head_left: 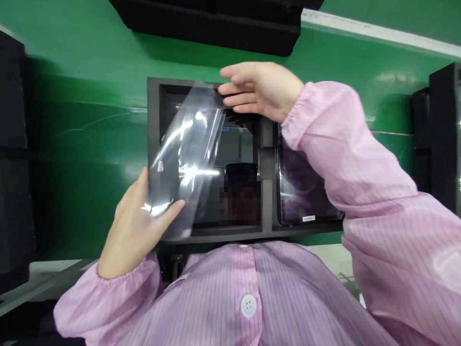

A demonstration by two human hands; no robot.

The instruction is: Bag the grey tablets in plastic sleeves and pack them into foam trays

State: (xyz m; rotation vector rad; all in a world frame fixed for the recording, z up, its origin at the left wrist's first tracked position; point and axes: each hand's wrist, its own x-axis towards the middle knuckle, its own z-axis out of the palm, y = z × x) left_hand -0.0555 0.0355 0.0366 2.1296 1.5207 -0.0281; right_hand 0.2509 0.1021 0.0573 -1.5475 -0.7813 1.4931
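Note:
A clear plastic film (200, 144) with bright reflections is held at its lower left part in my left hand (135, 221), the thumb on top of it. The film slants up and away over the left compartment of a black foam tray (265, 206). Beneath it lies a dark, glossy screen panel (237, 149), partly covered by the film. My right hand (261, 89) hovers over the tray's far side, fingers stretched out beside the film's upper end; whether a fingertip touches the film I cannot tell. A second dark panel (306, 187) with a small white label lies in the right compartment, partly under my right sleeve.
The tray rests on a green work surface (90, 144). Black foam blocks or trays stand at the back (216, 24), the left (12, 158) and the right (444, 134). A white strip (378, 31) runs along the back right.

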